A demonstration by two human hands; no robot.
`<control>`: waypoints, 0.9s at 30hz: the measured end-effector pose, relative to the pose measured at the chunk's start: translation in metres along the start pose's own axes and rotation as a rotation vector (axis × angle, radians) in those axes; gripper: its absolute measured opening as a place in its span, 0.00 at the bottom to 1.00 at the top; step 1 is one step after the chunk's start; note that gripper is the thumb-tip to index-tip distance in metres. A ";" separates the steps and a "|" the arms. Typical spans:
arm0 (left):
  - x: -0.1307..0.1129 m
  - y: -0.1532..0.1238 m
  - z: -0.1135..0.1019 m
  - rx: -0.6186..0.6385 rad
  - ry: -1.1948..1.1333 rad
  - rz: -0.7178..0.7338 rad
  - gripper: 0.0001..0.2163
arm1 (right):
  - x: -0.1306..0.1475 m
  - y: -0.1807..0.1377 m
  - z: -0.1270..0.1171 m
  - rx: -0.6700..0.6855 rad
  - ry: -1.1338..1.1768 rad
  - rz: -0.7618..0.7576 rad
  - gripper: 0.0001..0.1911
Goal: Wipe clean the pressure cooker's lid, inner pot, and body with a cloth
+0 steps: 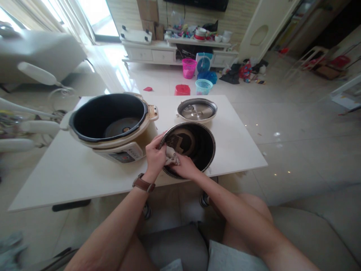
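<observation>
While the left hand [156, 153] grips the near-left rim of the dark inner pot [207, 146], its thumb by the cloth, the right hand [184, 166] reaches inside with a bunched cloth [171, 156] pinched between its fingers. Those right fingers are partly hidden by the cloth and the pot, yet they look closed on it; the left ones are wrapped narrowly over the rim. The pot, then, sits directly under both sets of fingers, at the near edge of the white table [239, 152].

Judging by how things lie, the pot is already out of the cooker body [132, 145], which stands open just left of the left fingers, and the lid [197, 111] is off, lying metal face up beyond the fingertips. The cloth is against the wall near the left fingers, so work on the inside seems under way rather than finished. A pale patch and a ring show on the pot's floor, past the right fingertips; whether they are residue or reflection I cannot tell. Pot and lid are not yet back on the cooker.
</observation>
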State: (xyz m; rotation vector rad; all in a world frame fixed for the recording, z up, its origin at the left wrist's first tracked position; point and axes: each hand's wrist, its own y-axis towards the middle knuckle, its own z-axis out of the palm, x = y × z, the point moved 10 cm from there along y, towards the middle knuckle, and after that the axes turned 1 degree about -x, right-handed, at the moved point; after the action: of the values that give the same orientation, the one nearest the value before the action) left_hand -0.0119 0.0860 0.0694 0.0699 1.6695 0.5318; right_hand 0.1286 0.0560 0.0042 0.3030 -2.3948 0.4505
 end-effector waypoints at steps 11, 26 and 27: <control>0.005 0.002 -0.001 -0.013 -0.024 -0.030 0.18 | -0.025 -0.013 -0.034 0.205 -0.619 0.070 0.19; -0.009 -0.010 0.009 0.014 0.008 0.030 0.15 | -0.013 0.005 -0.013 -0.059 0.529 0.026 0.27; -0.009 -0.010 0.009 0.012 0.004 0.028 0.15 | -0.014 0.006 -0.013 -0.065 0.574 0.027 0.28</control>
State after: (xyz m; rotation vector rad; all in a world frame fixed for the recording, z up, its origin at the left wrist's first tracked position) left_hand 0.0001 0.0770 0.0733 0.1006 1.6782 0.5437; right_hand 0.1447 0.0677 0.0032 0.0921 -1.8494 0.4045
